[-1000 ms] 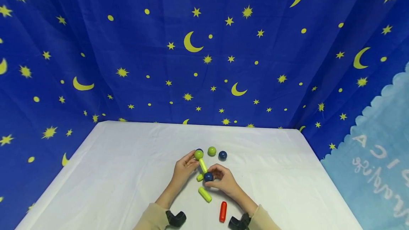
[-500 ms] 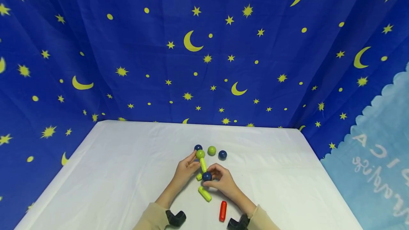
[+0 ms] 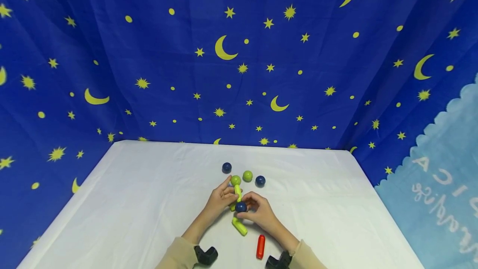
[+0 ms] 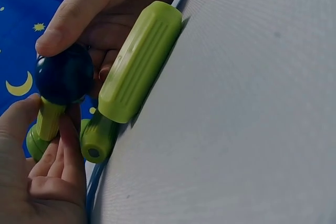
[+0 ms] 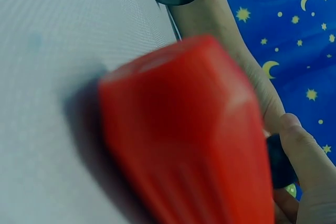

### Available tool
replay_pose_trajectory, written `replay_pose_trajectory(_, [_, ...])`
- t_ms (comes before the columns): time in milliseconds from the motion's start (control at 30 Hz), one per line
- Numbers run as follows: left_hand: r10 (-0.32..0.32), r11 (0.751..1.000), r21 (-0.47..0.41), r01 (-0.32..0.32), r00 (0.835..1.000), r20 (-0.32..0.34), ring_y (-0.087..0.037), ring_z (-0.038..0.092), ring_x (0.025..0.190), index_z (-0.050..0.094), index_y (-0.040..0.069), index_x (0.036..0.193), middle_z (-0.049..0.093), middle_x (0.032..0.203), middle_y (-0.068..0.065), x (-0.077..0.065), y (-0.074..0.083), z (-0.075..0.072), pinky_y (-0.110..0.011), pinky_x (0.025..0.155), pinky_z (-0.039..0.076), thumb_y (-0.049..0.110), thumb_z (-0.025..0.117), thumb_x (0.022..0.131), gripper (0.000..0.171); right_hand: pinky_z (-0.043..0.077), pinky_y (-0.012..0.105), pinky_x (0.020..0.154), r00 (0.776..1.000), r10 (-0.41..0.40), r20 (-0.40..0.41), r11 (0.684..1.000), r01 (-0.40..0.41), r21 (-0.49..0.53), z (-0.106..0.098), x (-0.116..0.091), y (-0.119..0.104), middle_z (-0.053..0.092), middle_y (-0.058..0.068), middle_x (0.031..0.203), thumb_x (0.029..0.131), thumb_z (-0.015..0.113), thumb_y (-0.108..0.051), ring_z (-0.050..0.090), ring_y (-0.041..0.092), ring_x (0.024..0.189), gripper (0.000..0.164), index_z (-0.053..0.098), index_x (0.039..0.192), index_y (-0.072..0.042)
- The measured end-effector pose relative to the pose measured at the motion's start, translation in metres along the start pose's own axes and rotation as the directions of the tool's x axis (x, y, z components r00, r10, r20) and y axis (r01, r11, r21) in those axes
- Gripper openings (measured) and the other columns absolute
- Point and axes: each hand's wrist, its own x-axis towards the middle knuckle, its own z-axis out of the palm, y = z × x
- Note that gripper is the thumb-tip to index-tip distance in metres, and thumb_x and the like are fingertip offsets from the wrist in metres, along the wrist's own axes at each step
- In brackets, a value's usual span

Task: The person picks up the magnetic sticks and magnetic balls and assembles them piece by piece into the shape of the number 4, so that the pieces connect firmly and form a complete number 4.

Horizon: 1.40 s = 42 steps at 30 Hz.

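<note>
Between both hands is a yellow-green rod point(image 3: 237, 193) with a green ball point(image 3: 235, 180) at its far end and a dark blue ball point(image 3: 241, 206) at its near end. My left hand point(image 3: 221, 198) pinches the rod between thumb and fingers, as the left wrist view shows, just under the blue ball point(image 4: 64, 74). With curled thumb and fingers my right hand point(image 3: 263, 211) grips that ball. A second yellow-green rod point(image 3: 239, 226) lies on the table near the hands. Another green rod point(image 4: 98, 137) lies behind it in the left wrist view, mostly covered in the head view.
On the white table point(image 3: 157, 186), a loose blue ball point(image 3: 226, 167), a green ball point(image 3: 247, 176) and another blue ball point(image 3: 260, 181) lie beyond the hands. A red rod point(image 3: 260, 247) lies near the right forearm. Blue star-patterned cloth point(image 3: 239, 74) hangs behind the table.
The loose blue ball, earlier right behind the held green ball, has moved away to the far left. The left fingers have shifted onto the rod. The right hand keeps its grip.
</note>
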Motion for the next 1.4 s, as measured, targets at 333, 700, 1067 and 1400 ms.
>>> replay_pose_trajectory(333, [-0.026,1.0,-0.009,0.026,0.999,-0.021,-0.001,0.066,0.088,0.019,0.005,0.151,0.059,0.119,-0.03,0.001,-0.002,-0.002,-0.016,0.079,0.052,0.006,0.066,0.087,0.079,0.055,0.03,0.077,0.999,-0.011,0.033,0.999,0.013,-0.04,-0.002,0.0,0.0,0.065,0.023,0.102,0.078,0.075,-0.007,0.06,0.003,0.083,0.033,0.061,0.106,0.004])
replay_pose_trajectory(700, [-0.07,0.997,-0.048,0.067,0.996,-0.055,-0.002,0.065,0.084,0.021,0.005,0.151,0.061,0.116,-0.028,0.003,-0.003,0.001,-0.017,0.076,0.053,0.004,0.066,0.086,0.08,0.054,0.026,0.076,0.999,-0.031,-0.013,0.997,0.03,-0.07,-0.014,-0.012,-0.002,0.065,0.028,0.095,0.081,0.07,-0.001,0.063,0.008,0.08,0.025,0.062,0.102,0.01])
replay_pose_trajectory(1067, [-0.072,0.996,-0.049,0.069,0.995,-0.073,-0.003,0.065,0.082,0.022,0.004,0.151,0.065,0.111,-0.021,0.004,-0.005,-0.001,-0.019,0.072,0.053,0.007,0.068,0.085,0.081,0.053,0.023,0.075,0.999,0.022,0.032,0.999,-0.02,-0.047,-0.028,-0.029,0.03,0.066,0.025,0.095,0.081,0.07,-0.002,0.064,0.016,0.081,0.024,0.064,0.103,0.006])
replay_pose_trajectory(1400, [-0.096,0.995,-0.012,0.095,0.991,-0.09,-0.004,0.065,0.084,0.023,0.004,0.15,0.066,0.111,-0.02,0.004,-0.002,0.0,-0.018,0.073,0.053,0.01,0.067,0.086,0.079,0.05,0.022,0.084,0.993,0.068,0.091,0.994,-0.06,-0.088,-0.039,-0.055,0.029,0.069,0.017,0.1,0.08,0.074,-0.012,0.064,0.008,0.092,0.029,0.066,0.107,-0.003])
